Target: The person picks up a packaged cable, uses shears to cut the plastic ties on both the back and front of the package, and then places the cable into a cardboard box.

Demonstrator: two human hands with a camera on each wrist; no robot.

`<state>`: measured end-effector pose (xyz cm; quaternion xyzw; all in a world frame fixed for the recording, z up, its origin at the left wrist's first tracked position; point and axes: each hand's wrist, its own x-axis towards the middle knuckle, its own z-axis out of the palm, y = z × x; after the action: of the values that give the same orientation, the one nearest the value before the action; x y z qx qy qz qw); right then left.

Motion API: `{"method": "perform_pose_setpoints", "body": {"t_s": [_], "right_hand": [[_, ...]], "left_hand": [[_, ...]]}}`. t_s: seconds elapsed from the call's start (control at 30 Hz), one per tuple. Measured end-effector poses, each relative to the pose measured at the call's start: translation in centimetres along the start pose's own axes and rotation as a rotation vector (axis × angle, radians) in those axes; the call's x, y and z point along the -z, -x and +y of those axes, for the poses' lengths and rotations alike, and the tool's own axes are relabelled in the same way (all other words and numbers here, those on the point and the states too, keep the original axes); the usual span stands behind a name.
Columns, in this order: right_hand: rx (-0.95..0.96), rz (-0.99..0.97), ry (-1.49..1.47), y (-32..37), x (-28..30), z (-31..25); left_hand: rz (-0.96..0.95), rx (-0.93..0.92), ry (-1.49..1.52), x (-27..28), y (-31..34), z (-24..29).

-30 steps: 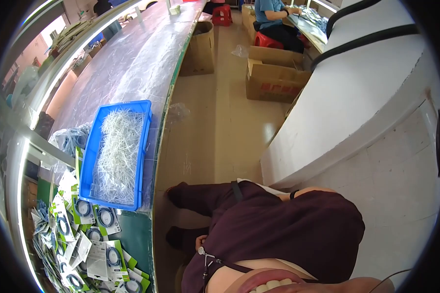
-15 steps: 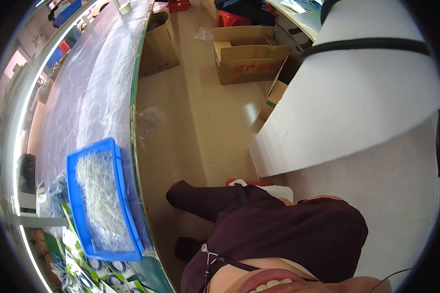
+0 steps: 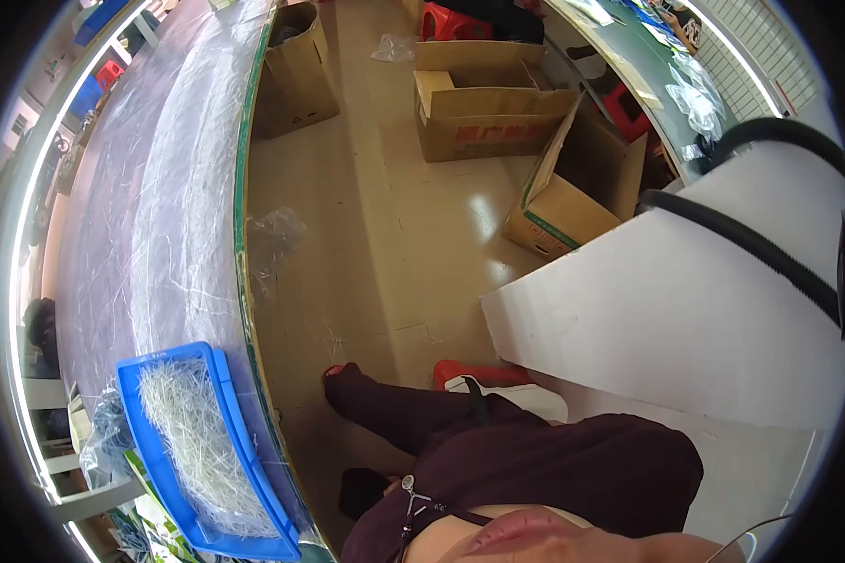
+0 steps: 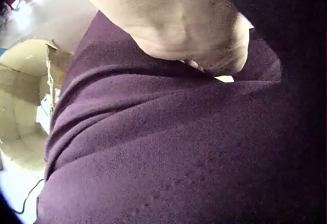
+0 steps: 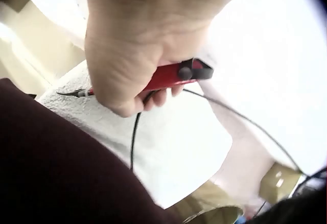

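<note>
In the right wrist view my right hand (image 5: 133, 55) grips a red-handled tool (image 5: 171, 76). Its dark, thin pointed tip sticks out on one side of the fist, and a black end piece with a round stud on the other. A black cord (image 5: 240, 114) passes under the curled fingers. White rough cloth (image 5: 173, 147) lies below. My left hand (image 4: 189, 25) is close against dark purple clothing (image 4: 153, 132) in the left wrist view; most of its fingers are hidden, and I cannot tell whether it holds anything.
Left of the body runs a long plastic-covered table (image 3: 188, 216) bearing a blue tray (image 3: 225, 394) of thin clear strips. Cardboard boxes (image 3: 483, 131) stand on the floor ahead. A white panel (image 3: 667, 319) with black hoses is at the right, near a red and white seat (image 3: 526, 399).
The head view has shifted: table and blue tray now sit lower and further left, and another open box and a green table have come into sight at right. The body still appears seated.
</note>
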<state>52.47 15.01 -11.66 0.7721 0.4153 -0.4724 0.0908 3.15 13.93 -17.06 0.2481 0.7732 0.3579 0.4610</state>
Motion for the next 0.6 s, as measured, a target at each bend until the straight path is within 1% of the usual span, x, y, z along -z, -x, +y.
{"method": "perform_pose_setpoints", "body": {"t_s": [0.03, 0.13, 0.2, 0.3, 0.37, 0.4, 0.47, 0.5, 0.53, 0.6], "right_hand": [[-0.013, 0.006, -0.002, 0.8, 0.8, 1.0], [-0.088, 0.003, 0.044, 2.0, 3.7, 0.2], [-0.119, -0.001, 0.068, 3.0, 5.0, -0.6], [-0.152, -0.017, 0.120, 3.4, 6.9, -2.7], [-0.126, 0.010, 0.137, 2.5, 7.6, -5.4], [-0.022, 0.083, 0.118, 0.1, 6.4, -6.8], [0.192, 0.223, 0.101, -4.3, 4.3, -9.6], [0.276, 0.263, 0.082, -6.2, 3.2, -10.4], [0.348, 0.243, 0.090, -7.7, 2.5, -11.7], [0.455, 0.181, 0.103, -9.5, 1.0, -12.2]], "left_hand": [[-0.009, 0.004, -0.009, -0.4, -0.3, -0.2], [0.002, 0.017, -0.016, -0.7, -0.4, 0.9], [-0.003, 0.017, -0.035, -0.8, -0.8, 0.5], [0.013, 0.005, -0.070, -0.1, -0.1, 0.8], [0.022, -0.025, -0.126, 0.4, 1.5, 0.2], [0.028, -0.057, -0.174, 0.6, 2.9, -0.5], [-0.010, -0.228, -0.339, 0.8, 5.7, -2.2], [-0.003, -0.276, -0.380, 0.7, 7.6, -2.9], [0.021, -0.283, -0.394, 0.7, 9.8, -3.7], [0.125, 0.040, -0.191, 0.9, 13.7, 4.7]]}}
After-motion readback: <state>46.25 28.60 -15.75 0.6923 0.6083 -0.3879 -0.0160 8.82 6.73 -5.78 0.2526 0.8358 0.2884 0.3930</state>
